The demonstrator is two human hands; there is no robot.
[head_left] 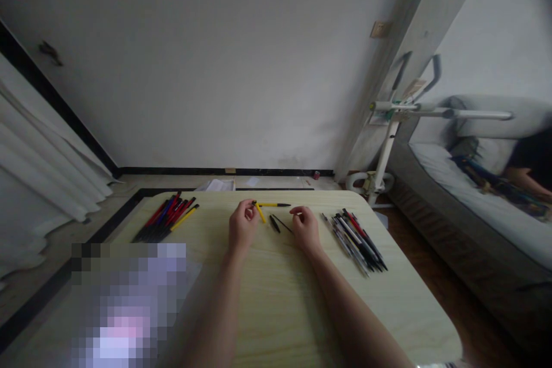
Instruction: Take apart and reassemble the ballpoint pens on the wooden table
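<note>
Near the table's far edge, my left hand (244, 224) pinches a short yellow pen barrel (260, 213) with a dark end between thumb and fingertips. Just behind it a yellow pen with a black tip (271, 204) lies flat on the wood. Between my hands are a black pen part (275, 223) and a thin dark stick, like a refill (282, 223). The stick's near end reaches close to my right hand (306, 227); whether they touch I cannot tell. My right hand's fingers are curled but apart, with nothing visible in them.
On the pale wooden table (276, 310), a pile of red, blue and yellow pens (166, 218) lies left, and clear, black and red pens (356, 241) lie right. A blurred-out patch (125, 310) covers the left front. Exercise equipment (386, 149) and a person (532, 161) on a sofa are beyond, right.
</note>
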